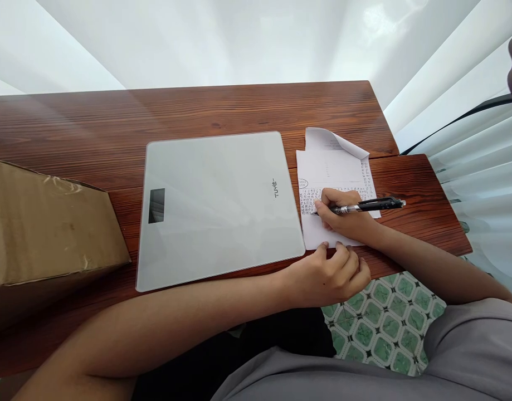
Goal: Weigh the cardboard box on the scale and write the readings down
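Observation:
My right hand [343, 213] is closed around a black clicker pen [379, 204], its tip down on a sheet of paper [328, 167]. Rows of small handwriting cover the middle of the sheet, while its bottom part is blank. My left hand [333, 273] rests at the sheet's lower edge, fingers bent and thumb and forefinger apart, with nothing seen in its grasp. Under the written sheet lies another paper [320, 138], its top right corner curled over. A flat white bathroom scale [222, 206] with a dark display lies just left of the papers.
A cardboard box [55, 223] stands at the left on the reddish wooden table [222, 108]. White curtains [239, 44] hang behind the table and along its right side. Green patterned floor tiles [381, 323] show below the near edge.

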The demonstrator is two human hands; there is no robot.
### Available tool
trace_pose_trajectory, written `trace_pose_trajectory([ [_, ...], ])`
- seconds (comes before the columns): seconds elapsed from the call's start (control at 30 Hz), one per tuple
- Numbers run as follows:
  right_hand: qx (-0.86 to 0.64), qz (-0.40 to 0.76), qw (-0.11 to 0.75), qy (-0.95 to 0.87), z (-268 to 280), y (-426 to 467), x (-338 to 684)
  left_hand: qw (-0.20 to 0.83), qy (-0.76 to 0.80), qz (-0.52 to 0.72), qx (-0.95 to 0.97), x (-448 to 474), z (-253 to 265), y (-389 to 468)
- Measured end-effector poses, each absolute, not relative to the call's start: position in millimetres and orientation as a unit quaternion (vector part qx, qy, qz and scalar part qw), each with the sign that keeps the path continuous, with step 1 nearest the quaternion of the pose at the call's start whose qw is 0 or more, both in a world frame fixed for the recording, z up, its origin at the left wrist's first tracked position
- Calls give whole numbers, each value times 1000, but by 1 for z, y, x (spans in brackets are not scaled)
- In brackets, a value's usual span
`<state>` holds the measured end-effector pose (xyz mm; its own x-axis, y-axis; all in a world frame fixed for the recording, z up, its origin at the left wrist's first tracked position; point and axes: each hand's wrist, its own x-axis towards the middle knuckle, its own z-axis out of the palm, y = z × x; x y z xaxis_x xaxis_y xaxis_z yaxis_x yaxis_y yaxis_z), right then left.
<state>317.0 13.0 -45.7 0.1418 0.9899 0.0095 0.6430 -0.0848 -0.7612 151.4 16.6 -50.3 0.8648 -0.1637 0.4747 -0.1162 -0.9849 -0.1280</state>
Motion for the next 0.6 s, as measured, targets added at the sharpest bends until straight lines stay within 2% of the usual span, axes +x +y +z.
trace_pose_trajectory([
  [0.6,-686,297,330,-576,-39,13,316,57,67,-260,-962,152,-50,16],
])
